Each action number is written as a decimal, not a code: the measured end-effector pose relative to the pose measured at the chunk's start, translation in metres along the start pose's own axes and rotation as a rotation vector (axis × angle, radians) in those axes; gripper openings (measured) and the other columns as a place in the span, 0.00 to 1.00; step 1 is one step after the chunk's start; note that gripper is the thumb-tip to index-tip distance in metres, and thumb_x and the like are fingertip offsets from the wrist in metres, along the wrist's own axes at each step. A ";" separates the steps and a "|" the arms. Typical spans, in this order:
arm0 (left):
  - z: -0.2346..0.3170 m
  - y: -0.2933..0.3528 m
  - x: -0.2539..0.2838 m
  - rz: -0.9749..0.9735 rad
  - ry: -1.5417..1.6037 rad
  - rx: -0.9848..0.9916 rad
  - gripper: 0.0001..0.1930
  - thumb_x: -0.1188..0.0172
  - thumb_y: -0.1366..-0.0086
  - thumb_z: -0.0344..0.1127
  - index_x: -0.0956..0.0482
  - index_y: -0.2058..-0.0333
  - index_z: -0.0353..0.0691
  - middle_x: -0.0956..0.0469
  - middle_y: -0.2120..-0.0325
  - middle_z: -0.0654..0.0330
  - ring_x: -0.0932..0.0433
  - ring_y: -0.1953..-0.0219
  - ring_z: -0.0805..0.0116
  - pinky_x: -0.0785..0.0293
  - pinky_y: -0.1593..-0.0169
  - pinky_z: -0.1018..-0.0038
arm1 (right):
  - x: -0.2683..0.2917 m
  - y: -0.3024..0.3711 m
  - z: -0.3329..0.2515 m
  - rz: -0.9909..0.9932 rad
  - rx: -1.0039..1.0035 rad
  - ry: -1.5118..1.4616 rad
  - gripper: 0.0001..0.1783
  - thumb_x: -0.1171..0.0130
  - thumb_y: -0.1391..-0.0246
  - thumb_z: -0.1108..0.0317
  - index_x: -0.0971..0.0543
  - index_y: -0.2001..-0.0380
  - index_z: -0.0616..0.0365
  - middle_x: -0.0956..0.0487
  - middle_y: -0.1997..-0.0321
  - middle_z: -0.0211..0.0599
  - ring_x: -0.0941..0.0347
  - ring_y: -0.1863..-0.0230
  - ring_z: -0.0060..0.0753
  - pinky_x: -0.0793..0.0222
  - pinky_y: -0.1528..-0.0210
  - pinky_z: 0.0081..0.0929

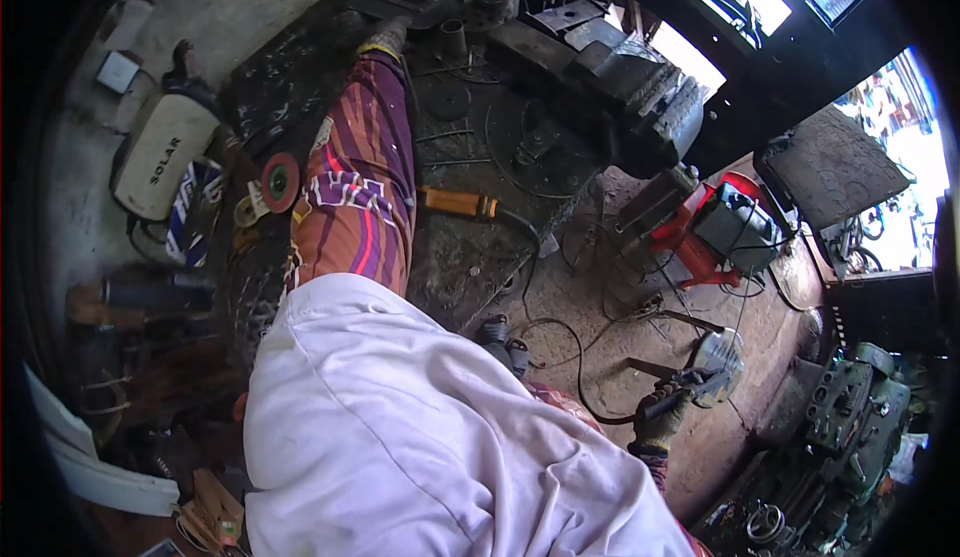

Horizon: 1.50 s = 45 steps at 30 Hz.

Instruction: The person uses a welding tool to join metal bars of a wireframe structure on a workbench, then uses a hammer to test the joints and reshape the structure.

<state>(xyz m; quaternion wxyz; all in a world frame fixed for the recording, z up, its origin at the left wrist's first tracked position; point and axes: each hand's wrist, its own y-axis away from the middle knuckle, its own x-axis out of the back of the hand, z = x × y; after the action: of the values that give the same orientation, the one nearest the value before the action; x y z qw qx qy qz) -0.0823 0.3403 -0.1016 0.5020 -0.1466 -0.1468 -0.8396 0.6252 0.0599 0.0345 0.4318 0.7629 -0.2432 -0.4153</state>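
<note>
My left arm, in a purple, orange and brown patterned sleeve, stretches to the far part of the dark workbench (460, 272). There my gloved left hand (390, 35) is closed at the near edge of a dark metal plate (405, 0) with a slot; its fingertips blend into the dark metal. A short pipe piece (453, 39) stands just right of that hand. Down at the lower right, my gloved right hand (662, 415) is wrapped round the body of an angle grinder (712, 369), held low over the floor. Its side handle sticks out to the left, and a black cable trails behind.
An orange-handled tool (457, 203) with a black cable lies on the bench. Left of my sleeve are a reddish grinding disc (280, 182) and a beige welding machine (165, 154). A red-framed machine (690, 237) stands right; a green lathe-like machine (855, 417) is lower right. Cables cross the floor.
</note>
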 end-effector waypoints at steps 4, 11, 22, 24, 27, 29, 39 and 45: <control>0.004 -0.009 0.013 -0.016 -0.008 0.055 0.16 0.37 0.37 0.43 0.24 0.58 0.37 0.21 0.65 0.57 0.22 0.69 0.67 0.23 0.62 0.68 | 0.013 0.013 0.001 0.159 0.071 0.044 0.24 0.44 0.37 0.44 0.28 0.46 0.47 0.28 0.69 0.17 0.34 0.75 0.16 0.31 0.71 0.20; 0.010 -0.030 0.035 -0.043 -0.018 0.146 0.18 0.35 0.37 0.43 0.24 0.57 0.35 0.21 0.62 0.54 0.21 0.66 0.65 0.21 0.59 0.65 | 0.042 0.037 -0.012 0.232 0.015 0.101 0.21 0.43 0.38 0.45 0.25 0.52 0.47 0.25 0.69 0.17 0.30 0.74 0.16 0.27 0.70 0.20; 0.011 -0.016 0.085 -0.052 -0.086 0.005 0.21 0.32 0.40 0.37 0.24 0.51 0.33 0.20 0.58 0.52 0.20 0.59 0.62 0.23 0.48 0.64 | 0.020 0.022 -0.008 0.198 0.093 0.370 0.20 0.47 0.37 0.41 0.24 0.56 0.43 0.25 0.67 0.19 0.30 0.71 0.22 0.29 0.67 0.28; 0.026 0.011 0.078 -0.080 0.156 -0.028 0.21 0.32 0.41 0.35 0.23 0.50 0.34 0.20 0.56 0.53 0.20 0.60 0.64 0.21 0.53 0.64 | -0.013 0.026 0.000 0.250 0.104 0.411 0.20 0.48 0.36 0.41 0.24 0.55 0.43 0.25 0.67 0.19 0.30 0.71 0.22 0.29 0.68 0.27; 0.054 0.046 0.095 -0.116 0.431 -0.063 0.23 0.34 0.41 0.31 0.24 0.46 0.35 0.21 0.52 0.54 0.21 0.58 0.65 0.21 0.53 0.65 | -0.025 0.009 0.003 0.385 0.145 0.477 0.21 0.51 0.36 0.40 0.24 0.55 0.43 0.25 0.69 0.20 0.30 0.71 0.24 0.30 0.69 0.27; 0.075 0.066 0.115 -0.126 0.458 -0.069 0.25 0.36 0.40 0.29 0.26 0.43 0.36 0.23 0.50 0.54 0.21 0.55 0.64 0.22 0.49 0.64 | -0.046 -0.009 0.009 0.218 0.221 0.499 0.23 0.51 0.36 0.41 0.23 0.56 0.47 0.25 0.69 0.21 0.29 0.73 0.21 0.28 0.70 0.23; 0.105 0.172 0.189 -0.418 0.329 0.200 0.24 0.34 0.41 0.30 0.24 0.46 0.34 0.21 0.53 0.59 0.23 0.53 0.70 0.27 0.47 0.73 | -0.227 -0.084 0.034 -0.129 0.686 0.973 0.20 0.46 0.34 0.59 0.32 0.45 0.59 0.22 0.71 0.34 0.28 0.83 0.24 0.29 0.81 0.21; 0.099 0.201 0.196 -0.406 0.402 0.606 0.29 0.32 0.43 0.36 0.27 0.43 0.38 0.22 0.53 0.60 0.23 0.52 0.69 0.27 0.46 0.71 | -0.261 -0.094 0.045 -0.288 0.723 1.098 0.22 0.43 0.38 0.64 0.33 0.44 0.61 0.24 0.72 0.32 0.30 0.82 0.20 0.28 0.78 0.21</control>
<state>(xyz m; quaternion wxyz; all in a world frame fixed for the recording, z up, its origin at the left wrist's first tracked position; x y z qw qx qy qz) 0.0167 0.1317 0.0854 0.3655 0.2064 -0.3124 -0.8522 0.4480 0.2778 0.0518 0.1504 0.9848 -0.0079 0.0869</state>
